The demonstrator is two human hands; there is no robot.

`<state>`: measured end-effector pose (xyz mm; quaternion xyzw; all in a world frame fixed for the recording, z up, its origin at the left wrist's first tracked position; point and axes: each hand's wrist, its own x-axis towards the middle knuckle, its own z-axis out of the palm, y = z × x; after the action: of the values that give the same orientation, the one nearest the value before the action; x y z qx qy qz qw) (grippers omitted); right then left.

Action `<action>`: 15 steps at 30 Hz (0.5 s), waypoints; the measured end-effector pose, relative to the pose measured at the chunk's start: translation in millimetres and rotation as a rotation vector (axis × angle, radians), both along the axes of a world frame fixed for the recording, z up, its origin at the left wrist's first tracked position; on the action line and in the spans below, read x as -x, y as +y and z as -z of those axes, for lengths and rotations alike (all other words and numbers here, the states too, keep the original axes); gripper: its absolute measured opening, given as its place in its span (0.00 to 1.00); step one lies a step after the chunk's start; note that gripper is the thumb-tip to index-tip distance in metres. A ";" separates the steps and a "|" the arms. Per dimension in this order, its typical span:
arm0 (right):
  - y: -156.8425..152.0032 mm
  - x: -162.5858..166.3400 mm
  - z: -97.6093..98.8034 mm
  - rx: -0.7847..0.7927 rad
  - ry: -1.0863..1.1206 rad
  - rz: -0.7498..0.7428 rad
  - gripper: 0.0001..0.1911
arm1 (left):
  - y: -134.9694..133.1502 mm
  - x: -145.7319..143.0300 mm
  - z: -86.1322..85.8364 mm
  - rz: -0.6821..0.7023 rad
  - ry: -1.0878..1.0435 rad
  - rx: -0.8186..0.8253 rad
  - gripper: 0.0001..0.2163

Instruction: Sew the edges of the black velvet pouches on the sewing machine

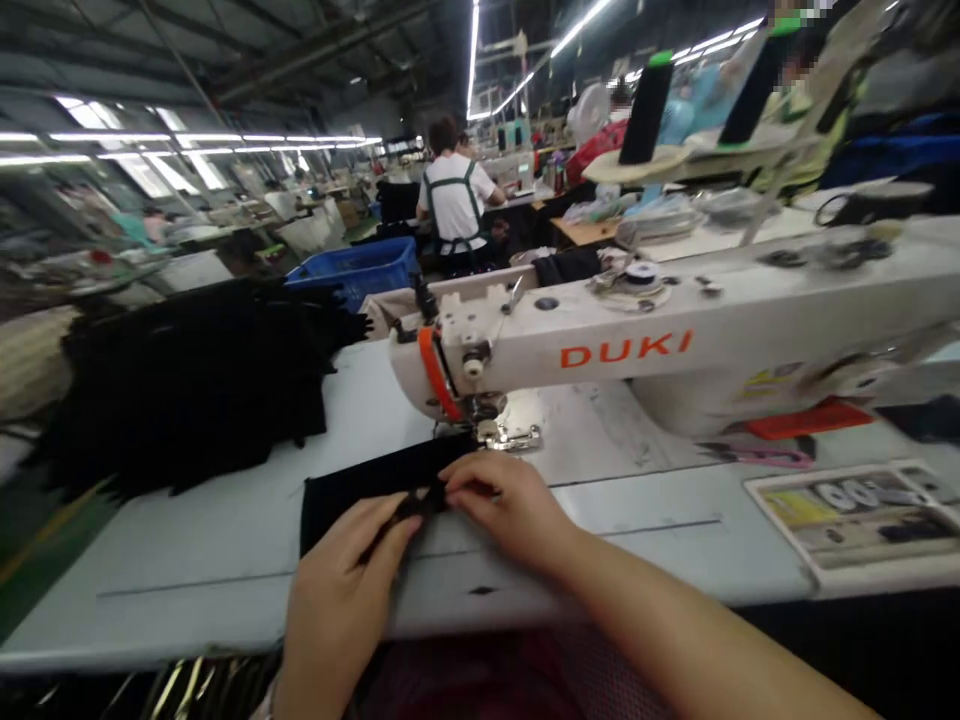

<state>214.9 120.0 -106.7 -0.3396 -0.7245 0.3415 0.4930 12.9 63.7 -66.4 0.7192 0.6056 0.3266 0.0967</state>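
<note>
A black fabric piece (pixel 360 485) lies on the white sewing table (pixel 225 540), its far end under the presser foot (pixel 506 435) of a white DUKI sewing machine (pixel 675 350). My left hand (pixel 349 560) rests on the cloth's near edge, fingers closed in a pinch on it. My right hand (pixel 510 510) presses and pinches the same edge just in front of the presser foot. Both hands meet at a small fold in the fabric.
A large pile of black fabric pieces (pixel 187 385) sits at the left of the table. A blue crate (pixel 352 270) stands behind it. Pink-handled scissors (pixel 765 457) and a tray (pixel 862 515) lie at the right. Thread cones (pixel 645 110) stand above the machine. A person in a white shirt (pixel 454 200) sits farther back.
</note>
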 end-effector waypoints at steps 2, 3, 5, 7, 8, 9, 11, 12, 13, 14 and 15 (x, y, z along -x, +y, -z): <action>2.9 2.2 1.5 0.047 0.017 0.005 0.06 | 2.0 -3.8 -4.8 -0.021 -0.019 0.038 0.12; 3.4 3.0 1.5 0.062 0.018 0.007 0.06 | 2.9 -5.6 -6.3 -0.020 -0.019 0.049 0.12; 3.2 3.8 0.4 0.075 0.017 0.006 0.07 | 3.7 -7.4 -8.3 -0.003 -0.011 0.059 0.11; 2.4 3.4 -1.3 0.074 0.019 -0.009 0.08 | 3.9 -7.0 -9.1 0.028 -0.004 0.059 0.10; 2.0 2.9 -2.2 0.071 0.021 -0.022 0.09 | 4.1 -6.3 -9.2 0.041 0.001 0.056 0.10; 1.6 2.4 -3.0 0.065 0.023 -0.038 0.09 | 4.3 -5.4 -9.0 0.057 0.010 0.050 0.10; 0.4 1.8 -4.2 0.045 0.023 -0.065 0.09 | 4.4 -2.6 -7.9 0.097 0.048 0.030 0.10; -0.3 2.0 -4.5 0.031 0.019 -0.071 0.10 | 4.2 -0.7 -6.9 0.116 0.073 0.010 0.11; -1.2 2.7 -4.9 0.012 0.009 -0.072 0.10 | 3.7 1.6 -5.3 0.141 0.099 -0.012 0.11; -2.1 3.8 -5.2 -0.010 -0.008 -0.068 0.11 | 3.3 4.0 -3.1 0.176 0.124 -0.039 0.11; -2.9 5.3 -5.8 -0.036 -0.032 -0.063 0.11 | 3.3 6.1 -0.2 0.210 0.142 -0.074 0.11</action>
<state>209.6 117.1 -100.9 -0.3132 -0.7488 0.3382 0.4762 6.8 67.0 -66.2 0.8029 0.5199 0.2852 0.0605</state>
